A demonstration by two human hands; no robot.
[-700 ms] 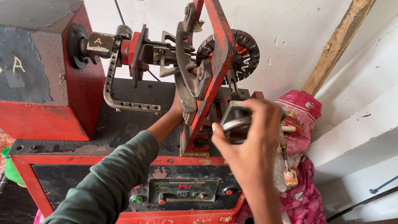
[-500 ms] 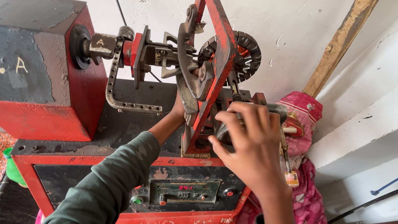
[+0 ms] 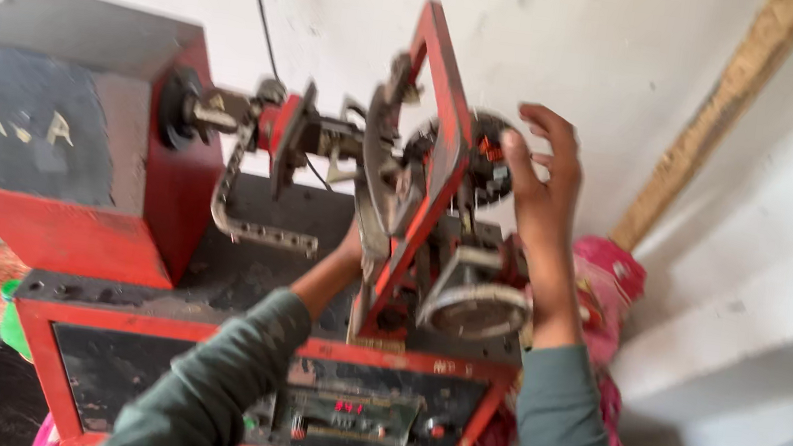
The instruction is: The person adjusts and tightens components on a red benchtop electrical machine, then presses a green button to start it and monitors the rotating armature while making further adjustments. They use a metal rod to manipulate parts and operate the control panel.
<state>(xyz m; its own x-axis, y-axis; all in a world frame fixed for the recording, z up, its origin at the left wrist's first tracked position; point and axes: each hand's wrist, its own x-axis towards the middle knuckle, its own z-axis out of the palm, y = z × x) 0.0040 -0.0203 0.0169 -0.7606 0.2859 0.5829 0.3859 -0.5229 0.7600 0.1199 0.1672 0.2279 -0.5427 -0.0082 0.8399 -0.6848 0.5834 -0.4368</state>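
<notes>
Up high, right hand (image 3: 542, 185) fingers spread on dark toothed wheel (image 3: 485, 158), left hand (image 3: 350, 248) hidden behind red steel frame (image 3: 438, 127), grip unclear

Red machine base (image 3: 201, 335) carries red box housing (image 3: 74, 143), tilted red frame (image 3: 430, 157), metal drum (image 3: 475, 303).

Both arms wear long sleeves of a dull grey-green knit — plain, with no stripe, button or marking to be seen. The left sleeve (image 3: 206, 381) fills the near middle and wrinkles softly along its length; its cuff ends partway up the forearm, which is bare beyond it. The right sleeve (image 3: 565, 425), further right, ends in a straight cuff at the wrist. The right hand (image 3: 545, 176) is bare — no glove, ring or watch shows.
</notes>
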